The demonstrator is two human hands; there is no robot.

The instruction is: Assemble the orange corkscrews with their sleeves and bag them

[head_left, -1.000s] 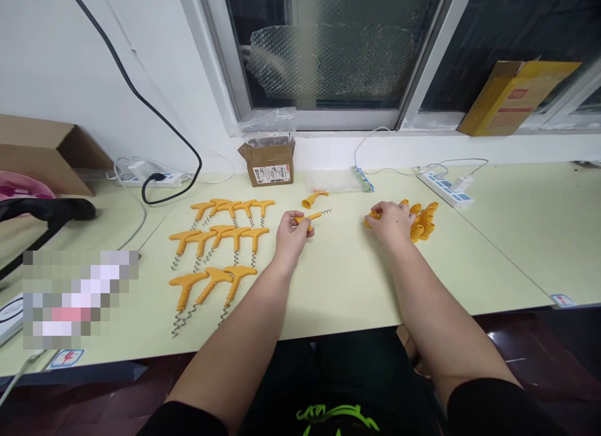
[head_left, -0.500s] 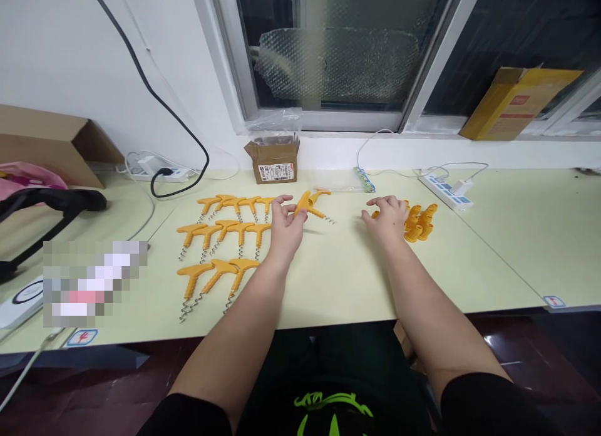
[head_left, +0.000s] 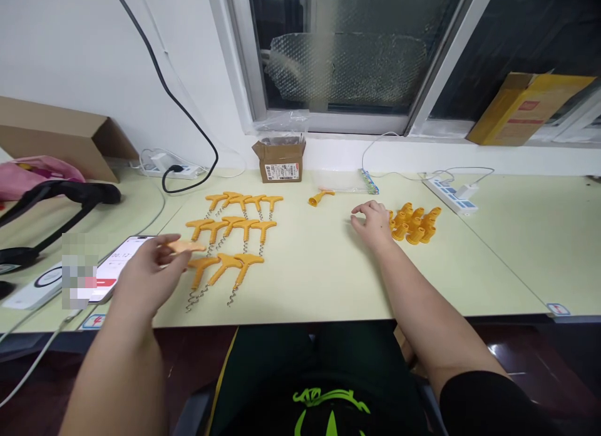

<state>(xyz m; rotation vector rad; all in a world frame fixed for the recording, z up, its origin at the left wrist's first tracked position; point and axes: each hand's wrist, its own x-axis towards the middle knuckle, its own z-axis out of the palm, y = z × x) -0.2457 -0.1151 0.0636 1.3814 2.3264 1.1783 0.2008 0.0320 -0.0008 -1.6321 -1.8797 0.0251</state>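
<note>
My left hand (head_left: 153,267) is closed on the handle of a yellow corkscrew (head_left: 185,246), at the left end of the laid-out rows. Its lower part is hidden, and the hand is slightly blurred. Several more yellow corkscrews (head_left: 244,224) with metal spirals lie in three rows beside it. My right hand (head_left: 373,224) hovers low over the table, fingers curved and apart, with nothing visible in them. Just right of it stands a cluster of yellow hollow sleeves (head_left: 415,234). Between the hands, farther back, lies a single yellow flared piece (head_left: 321,198).
A phone (head_left: 117,267) lies left of my left hand, near a black strap-like frame (head_left: 56,188). At the back stand a small open carton (head_left: 280,160) and a clear plastic bag (head_left: 335,180). Power strips (head_left: 451,195) with cables lie along the wall.
My left hand has carried the corkscrew from the middle of the table to the far left of the rows. My right hand has shifted slightly left of the sleeves. The view has moved a little.
</note>
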